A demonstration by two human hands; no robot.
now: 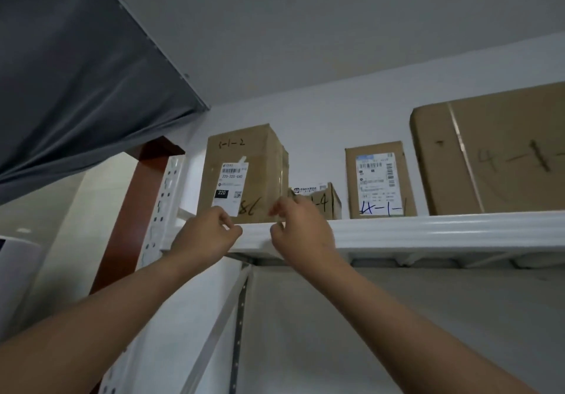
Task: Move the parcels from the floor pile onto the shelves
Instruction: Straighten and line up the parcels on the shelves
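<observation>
Head view: the tall box (244,173) sits at the left end of the top shelf (428,231). The left hand (204,234) and right hand (302,231) are at the shelf's front edge, each grip loose and empty. Nudge the box back gently so it cannot tip.

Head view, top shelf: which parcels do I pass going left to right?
On the white shelf: tall box with a white label → small low box → flat box standing upright with blue handwriting → large box, cut off by the right edge of the picture.
</observation>
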